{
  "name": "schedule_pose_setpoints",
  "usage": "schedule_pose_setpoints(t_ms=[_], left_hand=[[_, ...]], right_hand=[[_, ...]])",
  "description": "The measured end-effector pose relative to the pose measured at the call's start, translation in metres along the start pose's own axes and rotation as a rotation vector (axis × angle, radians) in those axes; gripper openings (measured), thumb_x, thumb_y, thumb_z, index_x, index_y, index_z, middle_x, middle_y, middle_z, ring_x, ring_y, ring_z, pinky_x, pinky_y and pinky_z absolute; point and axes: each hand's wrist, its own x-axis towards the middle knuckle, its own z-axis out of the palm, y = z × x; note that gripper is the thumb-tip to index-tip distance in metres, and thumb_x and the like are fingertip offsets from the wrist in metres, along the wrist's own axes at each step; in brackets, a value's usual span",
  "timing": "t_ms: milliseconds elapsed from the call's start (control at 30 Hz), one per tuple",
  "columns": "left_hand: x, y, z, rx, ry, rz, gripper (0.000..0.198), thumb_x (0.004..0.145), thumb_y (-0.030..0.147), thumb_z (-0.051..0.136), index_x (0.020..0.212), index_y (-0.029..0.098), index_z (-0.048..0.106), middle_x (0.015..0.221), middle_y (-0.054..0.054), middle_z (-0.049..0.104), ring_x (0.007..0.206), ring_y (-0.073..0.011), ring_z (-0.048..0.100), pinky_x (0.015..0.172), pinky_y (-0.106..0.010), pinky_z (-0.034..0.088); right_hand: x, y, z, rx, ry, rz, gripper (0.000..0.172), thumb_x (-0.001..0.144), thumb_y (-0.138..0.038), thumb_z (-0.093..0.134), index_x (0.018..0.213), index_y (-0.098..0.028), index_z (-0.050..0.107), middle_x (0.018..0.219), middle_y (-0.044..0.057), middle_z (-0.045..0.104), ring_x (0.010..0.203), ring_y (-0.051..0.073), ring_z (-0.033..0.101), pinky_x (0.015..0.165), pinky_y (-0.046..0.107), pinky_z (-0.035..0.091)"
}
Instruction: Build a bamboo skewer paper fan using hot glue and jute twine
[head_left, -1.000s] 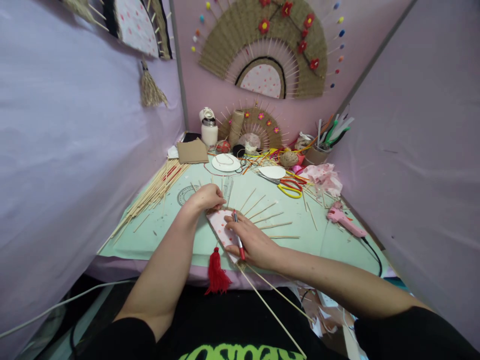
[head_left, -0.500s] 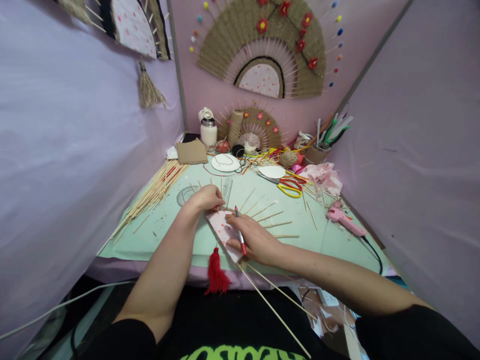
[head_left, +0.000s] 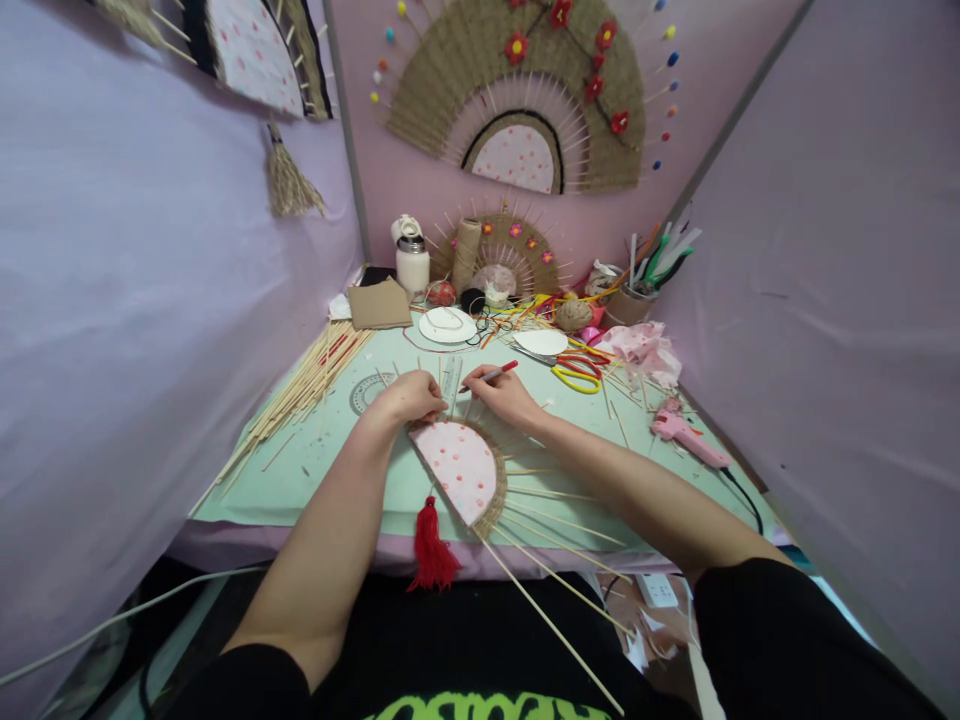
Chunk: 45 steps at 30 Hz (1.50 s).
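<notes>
A half-round fan piece (head_left: 459,470) lies at the table's front, its pink-dotted white face edged with woven jute. Thin wooden sticks (head_left: 559,493) radiate from its curved edge, and a red tassel (head_left: 433,548) hangs by its straight side. My left hand (head_left: 414,398) is closed at the fan's upper left corner, fingertips pinching the lower end of a clear ruler (head_left: 453,378). In my right hand (head_left: 504,397) is a red-ended pen (head_left: 498,373), its tip pointing left beside the ruler, above the sticks.
Loose sticks (head_left: 311,375) and a protractor (head_left: 367,393) lie left. Scissors (head_left: 576,375), white ovals (head_left: 448,325) and yarn balls sit farther back. A pink glue gun (head_left: 686,432) with a cord rests right. Behind stand a bottle (head_left: 412,262) and a tool cup (head_left: 630,303).
My right hand has moved up and left with the pen, from lying over the fan to beside the ruler, uncovering the dotted face. My left hand stays in place.
</notes>
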Motion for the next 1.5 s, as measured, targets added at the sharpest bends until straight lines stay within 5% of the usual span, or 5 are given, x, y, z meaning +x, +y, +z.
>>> schedule_pose_setpoints(t_ms=[1500], left_hand=[[0.003, -0.002, 0.001, -0.013, -0.013, -0.006, 0.008, 0.070, 0.022, 0.060, 0.064, 0.016, 0.061, 0.053, -0.001, 0.061, 0.045, -0.0109, 0.055, 0.045, -0.019, 0.039]], right_hand=[[0.008, 0.018, 0.009, -0.024, 0.003, 0.011, 0.017, 0.079, -0.025, 0.052, 0.071, -0.016, 0.064, 0.059, -0.001, 0.061, 0.055, 0.011, 0.053, 0.057, 0.021, 0.041]])
